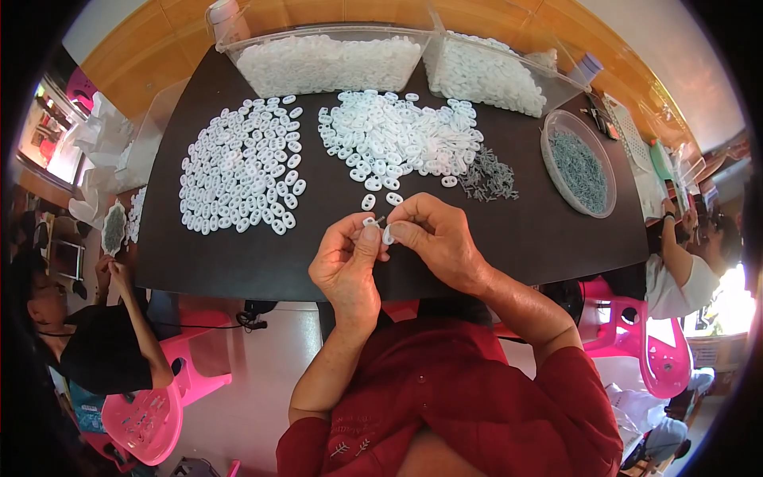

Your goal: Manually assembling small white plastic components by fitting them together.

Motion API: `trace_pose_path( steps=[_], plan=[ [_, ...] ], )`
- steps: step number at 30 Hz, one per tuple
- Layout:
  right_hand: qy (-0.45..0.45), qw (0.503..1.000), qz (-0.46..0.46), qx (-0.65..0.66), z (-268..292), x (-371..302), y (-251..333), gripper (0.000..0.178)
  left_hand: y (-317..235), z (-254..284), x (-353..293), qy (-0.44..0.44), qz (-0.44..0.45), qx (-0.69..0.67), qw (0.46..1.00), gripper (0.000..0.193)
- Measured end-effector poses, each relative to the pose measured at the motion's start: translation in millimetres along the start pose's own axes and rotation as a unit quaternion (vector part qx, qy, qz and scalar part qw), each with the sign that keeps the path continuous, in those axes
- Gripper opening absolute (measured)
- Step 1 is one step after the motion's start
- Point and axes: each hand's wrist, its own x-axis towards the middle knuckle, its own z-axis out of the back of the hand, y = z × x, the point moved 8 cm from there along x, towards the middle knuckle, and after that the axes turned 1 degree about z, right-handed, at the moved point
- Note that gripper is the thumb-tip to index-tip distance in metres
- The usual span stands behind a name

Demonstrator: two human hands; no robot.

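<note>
A: What do your 2 hands have hold of, at the centre of the frame?

B: Your left hand [350, 270] pinches 1 white link [369, 223] between thumb and fingers. Your right hand [437, 242] grips 1 other white piece [388, 235] close beside it. You also have 1 grey pin [381, 218] there, but your fingertips crowd it, so I cannot tell which hand bears it.

A: And what can you count on the worktop [238, 270]?

B: Just above your fingers lie 2 loose links [368, 202]. You have 1 spread pile [238, 171] of white links at the left of the frame and 1 heaped pile [397, 135] at upper centre. 1 scatter of grey pins [487, 176] touches the heap's right side, and 1 round tub [566, 119] of pins stands at the right. Along the top you have 2 clear bins [560, 86] of white pieces.

A: What is hard for you to make out?

B: In the heap the links overlap, and the pins tangle, so you cannot number them singly. 2 co-workers [103, 342], 1 at each side, are partly lost in the dark rim. Your red shirt [445, 381] runs off the lower edge.
</note>
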Motion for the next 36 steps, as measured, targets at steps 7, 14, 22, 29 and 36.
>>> trace_pose_path(
  steps=[7,14,22,29,36],
  plan=[
    [-0.053,0.997,0.033,0.048,-1,-6,3,0.01,1,2,1,-0.017,-0.001,-0.006,1.0,0.012],
    [-0.03,0.994,0.016,0.1,2,-6,5,0.013,0,4,-1,-0.007,0.015,0.004,1.0,0.014],
    [-0.023,0.999,0.034,0.033,16,4,8,0.017,-1,0,-7,0.018,0.023,0.049,0.998,0.017],
    [-0.022,0.999,0.04,0.001,15,6,6,0.017,1,0,-8,0.014,0.056,0.055,0.997,0.013],
    [-0.019,0.994,0.088,-0.059,12,4,12,0.018,2,1,-10,0.011,0.045,0.077,0.996,0.014]
  ],
)
